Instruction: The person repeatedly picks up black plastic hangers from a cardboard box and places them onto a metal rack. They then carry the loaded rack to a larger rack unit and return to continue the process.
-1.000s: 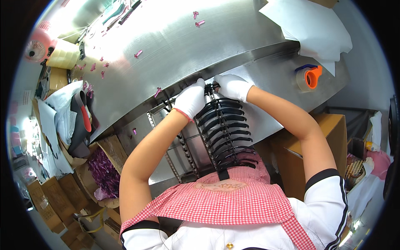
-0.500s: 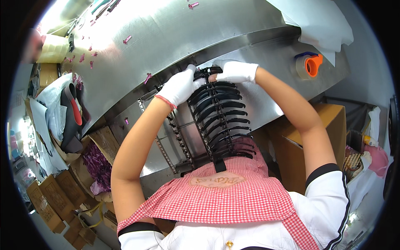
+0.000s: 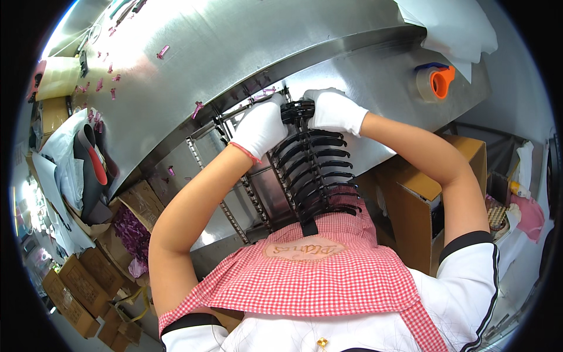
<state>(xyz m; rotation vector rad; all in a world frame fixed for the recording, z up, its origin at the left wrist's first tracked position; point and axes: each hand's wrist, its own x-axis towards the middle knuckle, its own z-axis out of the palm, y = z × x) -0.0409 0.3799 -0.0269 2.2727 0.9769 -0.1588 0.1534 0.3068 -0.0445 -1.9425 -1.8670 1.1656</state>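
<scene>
My left hand (image 3: 261, 128), in a white glove with a red cuff edge, closes on the left ends of a small stack of glossy black curved pieces (image 3: 298, 110). On their right ends my right hand (image 3: 336, 111), also gloved in white, has its fingers wrapped. The stack is at the far end of a metal rack (image 3: 275, 170) with notched rails. More black curved pieces (image 3: 328, 154) sit in a spaced row along it, running back toward my apron (image 3: 305, 270). Both sets of fingertips are partly hidden.
Small pink pieces (image 3: 163, 52) lie scattered over the steel table (image 3: 246, 41). An orange tape dispenser (image 3: 444, 81) stands to the right, below white sheeting (image 3: 451, 35). Cardboard boxes flank me, one box (image 3: 410, 229) at the right; a bag of purple pieces (image 3: 132, 232) is at the left.
Both hands have come slightly nearer to me along the rack, and more black pieces now sit bunched between them. The view has shifted a little.
</scene>
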